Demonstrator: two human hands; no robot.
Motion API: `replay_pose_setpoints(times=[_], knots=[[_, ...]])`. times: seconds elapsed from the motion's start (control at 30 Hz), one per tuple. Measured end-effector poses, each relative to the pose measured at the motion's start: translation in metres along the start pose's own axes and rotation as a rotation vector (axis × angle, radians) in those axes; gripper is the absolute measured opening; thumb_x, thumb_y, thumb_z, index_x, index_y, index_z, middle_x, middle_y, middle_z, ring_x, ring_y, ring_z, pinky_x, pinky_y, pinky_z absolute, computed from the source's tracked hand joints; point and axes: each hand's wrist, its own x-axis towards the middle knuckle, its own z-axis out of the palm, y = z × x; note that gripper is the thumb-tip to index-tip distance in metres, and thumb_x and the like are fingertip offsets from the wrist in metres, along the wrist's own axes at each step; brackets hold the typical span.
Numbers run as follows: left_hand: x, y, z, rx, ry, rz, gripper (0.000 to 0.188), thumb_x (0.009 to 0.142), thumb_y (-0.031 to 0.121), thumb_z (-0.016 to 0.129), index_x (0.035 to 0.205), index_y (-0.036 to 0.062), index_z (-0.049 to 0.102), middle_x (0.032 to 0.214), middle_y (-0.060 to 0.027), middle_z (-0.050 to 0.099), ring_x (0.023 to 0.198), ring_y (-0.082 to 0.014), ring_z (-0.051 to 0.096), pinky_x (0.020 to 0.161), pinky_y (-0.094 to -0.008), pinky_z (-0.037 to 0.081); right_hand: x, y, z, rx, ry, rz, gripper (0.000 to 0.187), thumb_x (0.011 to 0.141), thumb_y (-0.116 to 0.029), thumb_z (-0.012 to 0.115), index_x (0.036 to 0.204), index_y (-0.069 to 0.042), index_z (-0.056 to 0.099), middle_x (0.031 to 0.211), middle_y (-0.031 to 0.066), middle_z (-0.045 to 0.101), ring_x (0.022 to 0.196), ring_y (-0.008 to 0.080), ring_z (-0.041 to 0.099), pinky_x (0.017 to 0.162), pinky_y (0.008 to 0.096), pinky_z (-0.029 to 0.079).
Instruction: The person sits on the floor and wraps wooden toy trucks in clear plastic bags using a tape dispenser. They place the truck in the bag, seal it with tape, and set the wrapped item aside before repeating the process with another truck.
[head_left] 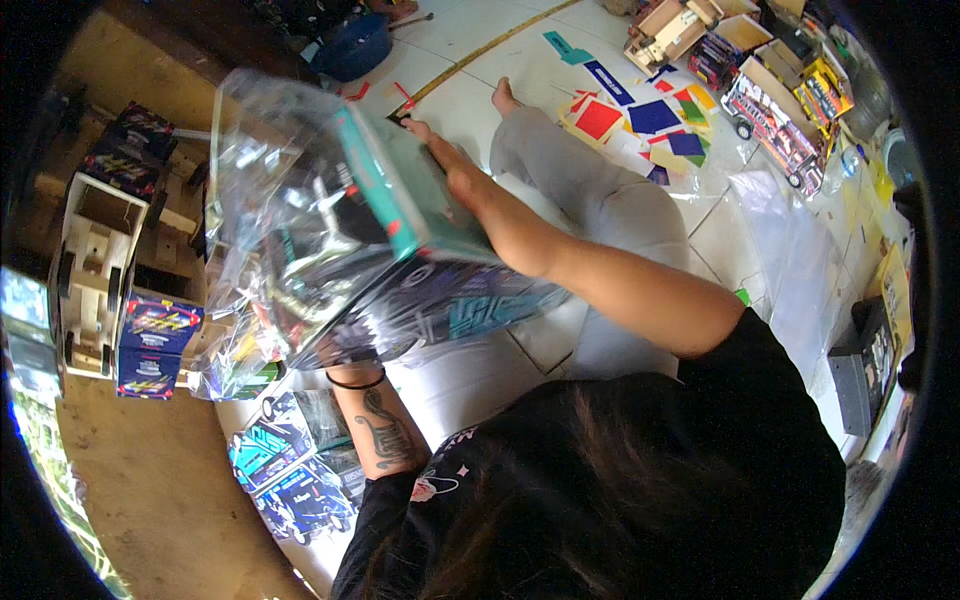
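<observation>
A boxy teal-and-black toy truck (400, 195), with printed panels, is tilted over my lap inside a clear plastic bag (255, 130). My right hand (448, 165) is pressed along the truck's upper right side, its fingers bent at the far edge. From below, my left hand (345, 348) reaches the bag's lower end. Plastic and glare cover its fingers, so their grip is hidden. Loose plastic puffs out to the left of the truck and shines with reflections.
Wooden toy trucks (95, 270) stand at left, beside printed blue panels (300, 490). Coloured sheets (655, 118) lie scattered ahead. More toy trucks (775, 125) fill the far right. Flat clear plastic (790, 250) covers tiles at right. A blue basin (355, 45) stands beyond, near another person.
</observation>
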Motion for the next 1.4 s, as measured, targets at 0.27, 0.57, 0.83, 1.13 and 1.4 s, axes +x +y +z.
replay_pose_setpoints(times=[0.27, 0.57, 0.83, 1.13, 1.4], knots=[[-0.027, -0.054, 0.086, 0.535, 0.289, 0.612, 0.058, 0.101, 0.045, 0.026, 0.129, -0.0015, 0.046, 0.125, -0.0156, 0.056, 0.114, -0.0293, 0.055, 0.099, -0.0447, 0.043, 0.040, -0.102, -0.091, 0.062, -0.105, 0.100, 0.082, 0.091, -0.062, 0.040, 0.144, -0.001, 0.029, 0.144, 0.0175, 0.038, 0.131, 0.0209, 0.039, 0.107, 0.0331, 0.031], [-0.032, -0.075, 0.115, 0.375, 0.291, 0.553, 0.057, 0.102, 0.043, 0.023, 0.128, -0.0036, 0.045, 0.130, -0.0183, 0.053, 0.120, -0.0284, 0.050, 0.104, -0.0403, 0.038, 0.089, -0.188, -0.139, -0.837, 0.108, 0.025, 0.017, 0.082, -0.020, 0.066, 0.087, -0.004, 0.064, 0.072, 0.0041, 0.063, 0.067, 0.0115, 0.059, 0.062, 0.0261, 0.047], [-0.025, -0.073, 0.103, 0.562, 0.251, 0.670, 0.060, 0.102, 0.045, 0.020, 0.134, -0.0007, 0.041, 0.135, -0.0163, 0.048, 0.123, -0.0304, 0.048, 0.104, -0.0445, 0.039, 0.097, -0.193, -0.123, -0.969, -0.189, 0.282, 0.025, 0.083, -0.028, 0.068, 0.090, -0.005, 0.064, 0.069, 0.0015, 0.061, 0.063, 0.0074, 0.059, 0.053, 0.0232, 0.048], [-0.034, -0.071, 0.109, 0.610, 0.275, 0.744, 0.064, 0.102, 0.046, 0.018, 0.133, -0.0042, 0.042, 0.134, -0.0201, 0.048, 0.124, -0.0291, 0.047, 0.108, -0.0409, 0.031, 0.105, -0.207, -0.102, -1.139, -0.218, 0.135, 0.016, 0.079, -0.015, 0.064, 0.088, -0.002, 0.067, 0.079, 0.0123, 0.068, 0.076, 0.0198, 0.065, 0.072, 0.0305, 0.051], [-0.034, -0.068, 0.104, 0.712, 0.274, 0.756, 0.063, 0.101, 0.046, 0.018, 0.136, -0.0011, 0.040, 0.134, -0.0194, 0.049, 0.124, -0.0310, 0.047, 0.109, -0.0441, 0.029, 0.162, -0.179, -0.082, -1.340, -0.110, -0.636, 0.024, 0.073, -0.023, 0.071, 0.086, -0.003, 0.069, 0.076, 0.0156, 0.068, 0.071, 0.0295, 0.067, 0.070, 0.0399, 0.052]])
